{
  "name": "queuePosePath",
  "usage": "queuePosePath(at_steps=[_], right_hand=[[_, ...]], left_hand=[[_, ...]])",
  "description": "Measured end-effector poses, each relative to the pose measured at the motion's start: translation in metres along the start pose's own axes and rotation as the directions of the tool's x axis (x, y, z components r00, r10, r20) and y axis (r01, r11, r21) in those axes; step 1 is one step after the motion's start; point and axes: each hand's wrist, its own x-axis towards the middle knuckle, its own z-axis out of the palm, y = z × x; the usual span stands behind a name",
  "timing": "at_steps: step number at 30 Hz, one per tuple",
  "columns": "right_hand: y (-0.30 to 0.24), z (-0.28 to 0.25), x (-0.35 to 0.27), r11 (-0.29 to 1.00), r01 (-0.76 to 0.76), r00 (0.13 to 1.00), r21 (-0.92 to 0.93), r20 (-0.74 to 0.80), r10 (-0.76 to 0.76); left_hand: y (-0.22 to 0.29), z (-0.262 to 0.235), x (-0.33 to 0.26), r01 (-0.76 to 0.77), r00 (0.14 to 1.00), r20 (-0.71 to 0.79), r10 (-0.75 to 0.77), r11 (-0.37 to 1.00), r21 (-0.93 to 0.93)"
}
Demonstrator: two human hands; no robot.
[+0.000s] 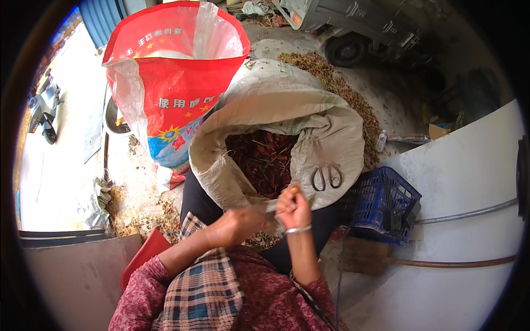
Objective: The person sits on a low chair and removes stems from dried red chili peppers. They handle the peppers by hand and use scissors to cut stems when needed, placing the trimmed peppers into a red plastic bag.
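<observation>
A white woven sack (265, 99) stands open between my knees, its rim rolled back. Dark red dried chillies (260, 160) with pale stems lie inside. Over the sack's near rim, my left hand (237, 226) is closed and partly blurred; whatever its fingers hold cannot be made out. Close by on the right is my right hand (293, 208), fingers curled in, with a small orange spot at the fingertips that is too small to name. Scissors with dark loop handles (327, 178) rest against the sack's right side, apart from both hands.
A tall red plastic-lined bag (187, 83) stands open at the far left of the sack. To the right sits a blue plastic crate (381, 207). Dried stalks (331, 83) are heaped behind, near a vehicle's wheel (346, 51). Something red (146, 256) shows beside my left arm.
</observation>
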Motion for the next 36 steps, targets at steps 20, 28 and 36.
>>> queuePosePath(at_steps=[20, 28, 36], right_hand=[[-0.013, -0.163, 0.147, -0.630, -0.199, 0.919, -0.751, 0.080, -0.386], [-0.016, -0.033, 0.073, 0.616, 0.007, 0.990, -0.787, -0.083, -0.116], [0.022, 0.001, 0.004, 0.530, 0.093, 0.995, -0.843, 0.057, -0.085]], left_hand=[[-0.046, -0.008, -0.013, 0.672, 0.719, -0.054, -0.693, 0.713, -0.198], [-0.059, 0.000, 0.008, 0.713, 0.496, -0.071, -0.865, 0.453, -0.535], [-0.034, 0.015, 0.019, 0.438, 0.541, -0.257, -0.801, 0.529, -0.727]])
